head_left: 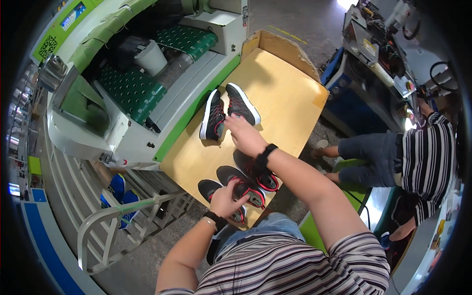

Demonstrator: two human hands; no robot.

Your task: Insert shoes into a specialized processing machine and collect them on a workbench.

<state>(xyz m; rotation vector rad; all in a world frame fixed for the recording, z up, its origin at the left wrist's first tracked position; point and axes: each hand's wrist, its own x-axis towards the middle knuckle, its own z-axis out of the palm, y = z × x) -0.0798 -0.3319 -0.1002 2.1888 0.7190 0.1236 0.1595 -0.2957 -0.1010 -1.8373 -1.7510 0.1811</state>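
Two black sneakers with red laces and white soles stand on the wooden board: the left sneaker (212,118) and the right sneaker (242,104). My right hand (244,135) reaches in between their near ends, fingers stretched out and close to the left sneaker's opening. Nearer to me, several black and red shoes lie side by side, among them a middle shoe (228,174) and a shoe on the right (251,166). My left hand (227,200) grips the middle shoe near its opening, thumb and fingers apart around it. It partly hides the leftmost shoe (208,187).
A white and green machine (196,64) with a perforated green belt (184,39) borders the board's left side. Blue shoes (118,187) sit on a metal rack (101,214) at left. On the right, another person in a striped shirt (427,152) sits near a blue machine (349,93).
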